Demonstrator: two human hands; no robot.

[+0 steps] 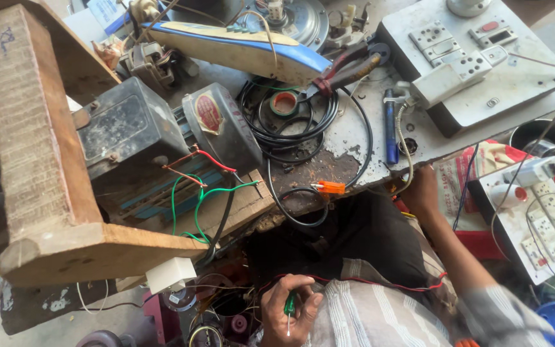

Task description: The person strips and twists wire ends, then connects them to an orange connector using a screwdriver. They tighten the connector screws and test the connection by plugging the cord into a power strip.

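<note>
Down low, the left hand (288, 315) has its fingers (308, 307) curled tight around a thin green screwdriver (288, 310); the right hand (421, 191) touches the surface (354, 138) edge, its fingers hidden.

A green-handled screwdriver (289, 311) is gripped in the left hand (287, 308). The edge of the workbench (354, 144) is touched by the right hand (421, 193), near an orange clip (330, 187).

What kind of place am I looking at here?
Most likely a small electrical repair workshop: a cluttered grey workbench carries a grey electric motor with loose red and green wires, red-handled pliers and a white switch-and-socket test board. The left hand grips a green-handled screwdriver.
</note>
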